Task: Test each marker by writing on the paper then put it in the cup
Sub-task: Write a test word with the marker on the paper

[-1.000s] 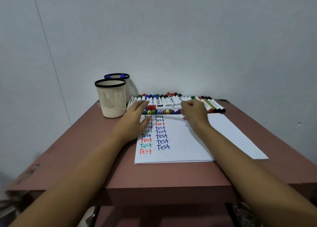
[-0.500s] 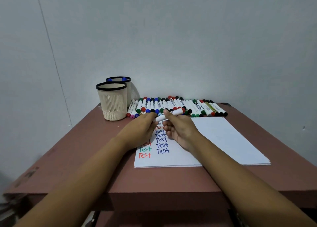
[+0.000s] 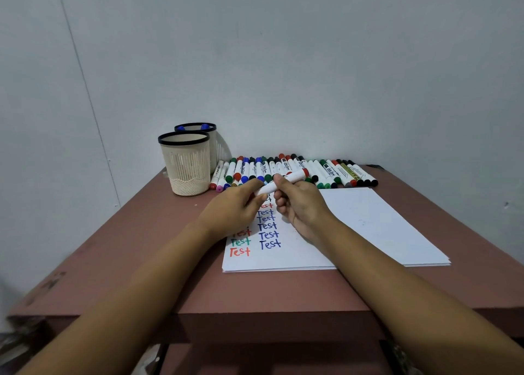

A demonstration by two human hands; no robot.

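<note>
On paper (image 3: 368,227), "Test"; left hand (image 3: 235,208) and right hand (image 3: 302,206) hold marker (image 3: 295,176).

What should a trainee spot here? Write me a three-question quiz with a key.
1. True or false: blue caps show above the rim of the rear cup.
2. The left hand and right hand both hold one marker. Its visible end is: A green, B red, C black.
3. Fill in: the word repeated on the paper is ___.
Key: 1 true; 2 B; 3 Test.
</note>
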